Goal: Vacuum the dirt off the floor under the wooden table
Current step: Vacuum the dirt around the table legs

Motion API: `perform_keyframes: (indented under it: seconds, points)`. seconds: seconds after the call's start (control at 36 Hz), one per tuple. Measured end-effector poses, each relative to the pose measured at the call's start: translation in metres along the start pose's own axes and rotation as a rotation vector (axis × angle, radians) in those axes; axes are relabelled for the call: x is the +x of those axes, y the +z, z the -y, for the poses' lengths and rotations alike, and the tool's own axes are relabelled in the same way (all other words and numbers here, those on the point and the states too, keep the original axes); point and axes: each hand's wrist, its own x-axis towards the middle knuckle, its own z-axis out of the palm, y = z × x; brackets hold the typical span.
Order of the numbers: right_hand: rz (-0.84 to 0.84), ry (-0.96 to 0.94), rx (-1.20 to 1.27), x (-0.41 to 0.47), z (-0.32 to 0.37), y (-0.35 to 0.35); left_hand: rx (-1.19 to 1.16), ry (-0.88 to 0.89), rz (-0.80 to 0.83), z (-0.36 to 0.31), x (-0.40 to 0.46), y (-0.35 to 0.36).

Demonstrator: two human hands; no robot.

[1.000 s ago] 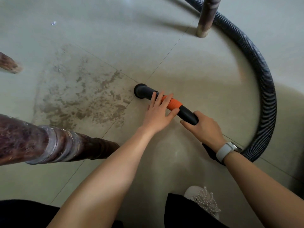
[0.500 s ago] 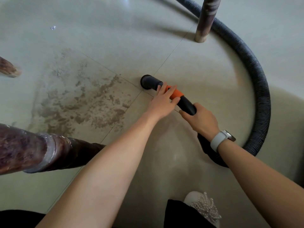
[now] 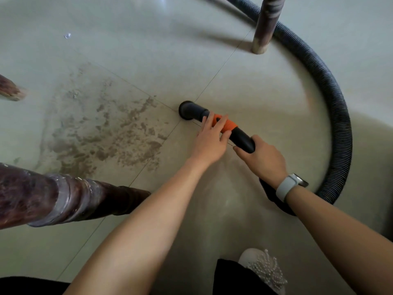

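Both hands are on the vacuum nozzle point(image 3: 214, 124), a black tube with an orange band. The left hand point(image 3: 210, 141) lies over the orange part with fingers mostly straight, thumb tucked under the tube, so more of a steadying press than a full wrap. The right hand point(image 3: 262, 158) sits just behind it, fingers curled round the black tube, a proper grip. Ahead of the left fingers the nozzle mouth point(image 3: 186, 109) is down on the floor point(image 3: 148, 50), right by a tile joint. The dirt point(image 3: 102, 135) is a brownish, patchy smear further out past the mouth and off to the left, close but not touching it. From behind the right wrist, which wears a watch point(image 3: 287, 187), the ribbed hose point(image 3: 338, 116) loops away to the right and round past a table leg point(image 3: 265, 24). Another thick wooden leg point(image 3: 53, 199) lies left of the left forearm.
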Motion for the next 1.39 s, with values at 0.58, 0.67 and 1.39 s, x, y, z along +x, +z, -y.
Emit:
perform_keyframes:
  seconds: [0.58,0.67,1.39]
  points:
    - [-0.01,-0.045,0.008,0.019,0.014,0.006,-0.127,-0.07,-0.055,0.021,-0.014,-0.001]
    - [0.018,-0.052,0.014,0.019,0.016,0.004,-0.032,-0.156,-0.075,0.033,-0.026,0.007]
    - [0.287,-0.259,-0.089,-0.031,-0.013,-0.011,0.362,-0.391,0.188,0.095,-0.113,0.05]
